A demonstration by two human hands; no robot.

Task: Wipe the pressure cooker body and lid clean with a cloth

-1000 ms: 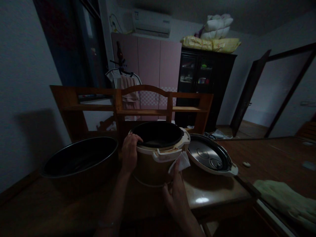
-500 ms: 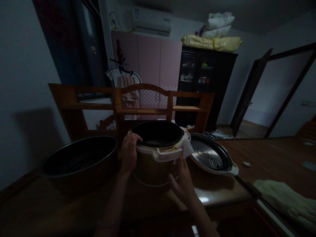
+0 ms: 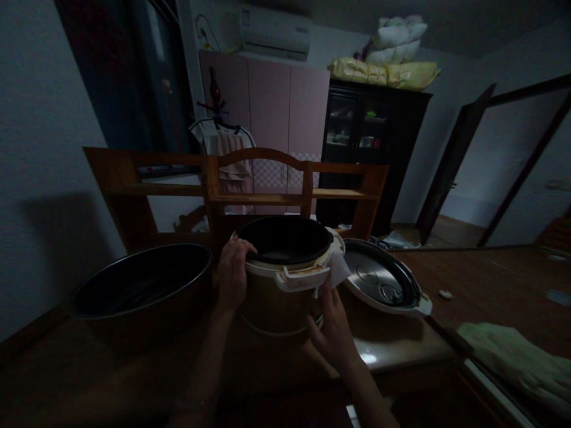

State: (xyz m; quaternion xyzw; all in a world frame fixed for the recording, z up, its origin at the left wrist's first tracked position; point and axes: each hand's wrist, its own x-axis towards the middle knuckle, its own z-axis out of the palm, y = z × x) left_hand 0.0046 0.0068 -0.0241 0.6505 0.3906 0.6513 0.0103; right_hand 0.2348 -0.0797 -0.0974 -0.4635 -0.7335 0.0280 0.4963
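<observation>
An open rice cooker (image 3: pixel 285 279) with a dark inner pot stands on the wooden table (image 3: pixel 392 351) in front of me. My left hand (image 3: pixel 232 273) grips the cooker's left rim, fingers curled over the edge. My right hand (image 3: pixel 332 324) presses a white cloth (image 3: pixel 339 267) against the right side of the cooker's stained white rim. The cooker's hinged lid (image 3: pixel 381 282) lies open to the right, its metal inner face up.
A large dark metal basin (image 3: pixel 143 285) sits on the table to the left of the cooker. A wooden shelf frame (image 3: pixel 232 196) stands behind. A pale green cloth (image 3: pixel 517 362) lies at the lower right. A small pale object (image 3: pixel 445 293) rests on the dark surface at right.
My right hand has moved the white cloth up and round to the right side of the cooker's rim. The left hand keeps its grip on the rim.
</observation>
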